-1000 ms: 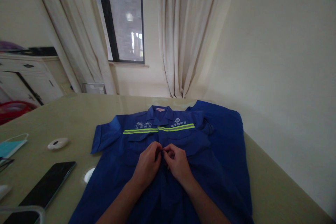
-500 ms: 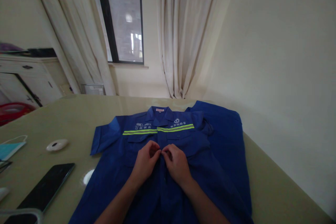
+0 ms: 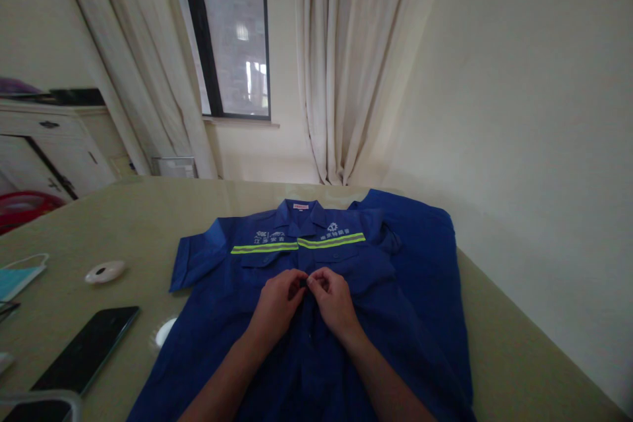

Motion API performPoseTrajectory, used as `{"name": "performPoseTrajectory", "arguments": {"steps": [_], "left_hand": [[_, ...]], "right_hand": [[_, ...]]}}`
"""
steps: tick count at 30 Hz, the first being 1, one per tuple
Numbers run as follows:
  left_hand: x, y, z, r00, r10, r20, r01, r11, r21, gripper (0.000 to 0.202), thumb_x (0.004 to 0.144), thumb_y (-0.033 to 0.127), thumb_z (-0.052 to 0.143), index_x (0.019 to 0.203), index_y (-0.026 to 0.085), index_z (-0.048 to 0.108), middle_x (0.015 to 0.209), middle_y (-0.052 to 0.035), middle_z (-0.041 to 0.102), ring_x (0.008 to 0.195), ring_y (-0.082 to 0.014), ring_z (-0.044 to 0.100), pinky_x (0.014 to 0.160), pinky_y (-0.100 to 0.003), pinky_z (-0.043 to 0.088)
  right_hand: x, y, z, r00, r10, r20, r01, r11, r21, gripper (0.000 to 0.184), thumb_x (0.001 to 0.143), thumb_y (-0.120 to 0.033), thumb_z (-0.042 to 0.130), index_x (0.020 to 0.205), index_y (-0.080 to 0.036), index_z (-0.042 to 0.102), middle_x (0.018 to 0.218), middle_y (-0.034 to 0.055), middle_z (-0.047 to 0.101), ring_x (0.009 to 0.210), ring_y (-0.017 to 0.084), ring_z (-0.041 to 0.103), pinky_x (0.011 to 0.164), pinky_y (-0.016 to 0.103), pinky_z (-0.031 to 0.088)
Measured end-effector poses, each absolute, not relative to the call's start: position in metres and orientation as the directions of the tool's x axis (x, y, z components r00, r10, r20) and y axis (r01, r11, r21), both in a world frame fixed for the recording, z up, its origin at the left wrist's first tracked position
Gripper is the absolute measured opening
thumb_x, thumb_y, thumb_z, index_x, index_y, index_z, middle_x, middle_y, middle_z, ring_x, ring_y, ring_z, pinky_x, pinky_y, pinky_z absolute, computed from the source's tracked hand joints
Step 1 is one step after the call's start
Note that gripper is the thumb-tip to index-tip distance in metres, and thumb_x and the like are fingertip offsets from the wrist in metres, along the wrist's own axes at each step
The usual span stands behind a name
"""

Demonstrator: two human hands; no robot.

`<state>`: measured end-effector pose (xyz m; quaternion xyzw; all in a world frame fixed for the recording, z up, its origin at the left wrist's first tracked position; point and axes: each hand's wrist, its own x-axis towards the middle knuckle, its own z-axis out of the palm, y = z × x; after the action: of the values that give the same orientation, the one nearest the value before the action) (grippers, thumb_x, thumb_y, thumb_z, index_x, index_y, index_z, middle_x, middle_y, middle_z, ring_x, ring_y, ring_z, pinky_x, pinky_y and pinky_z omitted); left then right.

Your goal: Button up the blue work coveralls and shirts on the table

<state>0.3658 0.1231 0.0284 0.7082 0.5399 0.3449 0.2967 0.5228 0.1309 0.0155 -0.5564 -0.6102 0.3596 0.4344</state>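
Head view shows a blue short-sleeved shirt [image 3: 304, 343] spread face up on a pale table [image 3: 148, 217], its collar [image 3: 311, 216] towards the table's far edge and its lower part running out of the picture on the near side. A yellow-green stripe [image 3: 264, 248] crosses the chest below white printing, and two pocket flaps [image 3: 260, 261] sit beneath it.

The person's left hand [image 3: 279, 298] and right hand [image 3: 332, 300] meet at the front opening, just below the stripe. Each is nearly closed, thumb and fingers pinching a small bit of the shirt front, fingertips almost touching; whether a button lies between them cannot be told.

Beside the shirt and partly under it, a larger piece of blue cloth [image 3: 430, 290] lies along the table's right edge, next to the wall [image 3: 524, 132]. Towards the left side of the table are a black phone [image 3: 86, 353], set aslant, a small white oval object [image 3: 105, 271] with a dark spot, and a light blue mask [image 3: 20, 280]. A round white thing [image 3: 165, 331] lies right beside the shirt.

Past the far edge hang pale curtains [image 3: 341, 66] by a dark-framed window [image 3: 237, 33]; a white cabinet [image 3: 54, 145] stands beyond the left side, near a red tub [image 3: 30, 208].
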Motion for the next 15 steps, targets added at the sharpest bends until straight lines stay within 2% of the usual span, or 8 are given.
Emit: {"name": "performPoseTrajectory", "arguments": {"steps": [3,7,9,11,13,15], "left_hand": [[0.368,0.119,0.031,0.230,0.946,0.228,0.654,-0.323,0.684,0.026,0.090,0.017,0.053,0.107,0.025,0.071,0.099,-0.0027,0.074,0.088,-0.0190,0.069,0.080,-0.029,0.050],[0.368,0.114,0.035,0.256,0.930,0.263,0.768,-0.361,0.528,0.023,0.098,0.021,0.048,0.108,0.024,0.069,0.100,-0.0040,0.072,0.093,-0.0208,0.069,0.082,-0.030,0.050],[0.367,0.115,0.035,0.255,0.929,0.267,0.792,-0.359,0.493,0.024,0.102,0.026,0.045,0.100,0.023,0.069,0.094,-0.0038,0.072,0.089,-0.0207,0.069,0.080,-0.030,0.050],[0.365,0.118,0.032,0.211,0.943,0.258,0.804,-0.318,0.503,0.032,0.105,0.031,0.038,0.096,0.023,0.067,0.089,-0.0033,0.073,0.084,-0.0199,0.070,0.078,-0.030,0.051],[0.363,0.120,0.025,0.140,0.950,0.280,0.830,-0.267,0.489,0.035,0.106,0.029,0.032,0.108,0.021,0.066,0.096,-0.0050,0.074,0.090,-0.0206,0.071,0.080,-0.032,0.053],[0.362,0.120,0.015,0.110,0.930,0.351,0.879,-0.256,0.403,0.037,0.104,0.023,0.032,0.127,0.019,0.060,0.119,-0.0096,0.073,0.110,-0.0230,0.068,0.093,-0.037,0.053]], "right_hand": [[0.523,0.134,0.013,-0.001,0.995,0.099,0.312,0.094,-0.945,0.021,0.085,-0.035,0.062,0.079,-0.018,0.072,0.071,0.0031,0.072,0.065,0.018,0.064,0.059,0.026,0.043],[0.524,0.136,0.015,-0.033,0.995,0.093,0.284,0.099,-0.954,0.023,0.085,-0.037,0.062,0.078,-0.018,0.073,0.070,0.0033,0.072,0.065,0.019,0.065,0.059,0.026,0.044],[0.523,0.133,0.017,-0.034,0.990,0.138,0.317,0.141,-0.938,0.027,0.090,-0.037,0.058,0.079,-0.018,0.074,0.073,0.0039,0.073,0.070,0.020,0.067,0.063,0.027,0.047],[0.522,0.128,0.020,-0.017,0.979,0.202,0.393,0.192,-0.899,0.029,0.094,-0.036,0.052,0.089,-0.019,0.075,0.080,0.0046,0.074,0.076,0.021,0.069,0.070,0.029,0.050],[0.520,0.122,0.021,0.002,0.959,0.283,0.513,0.241,-0.824,0.027,0.095,-0.031,0.051,0.105,-0.019,0.072,0.091,0.0066,0.073,0.086,0.023,0.068,0.080,0.032,0.052],[0.519,0.116,0.021,-0.011,0.935,0.355,0.645,0.278,-0.712,0.032,0.092,-0.026,0.053,0.120,-0.018,0.068,0.108,0.0101,0.071,0.103,0.026,0.065,0.094,0.037,0.050]]}}
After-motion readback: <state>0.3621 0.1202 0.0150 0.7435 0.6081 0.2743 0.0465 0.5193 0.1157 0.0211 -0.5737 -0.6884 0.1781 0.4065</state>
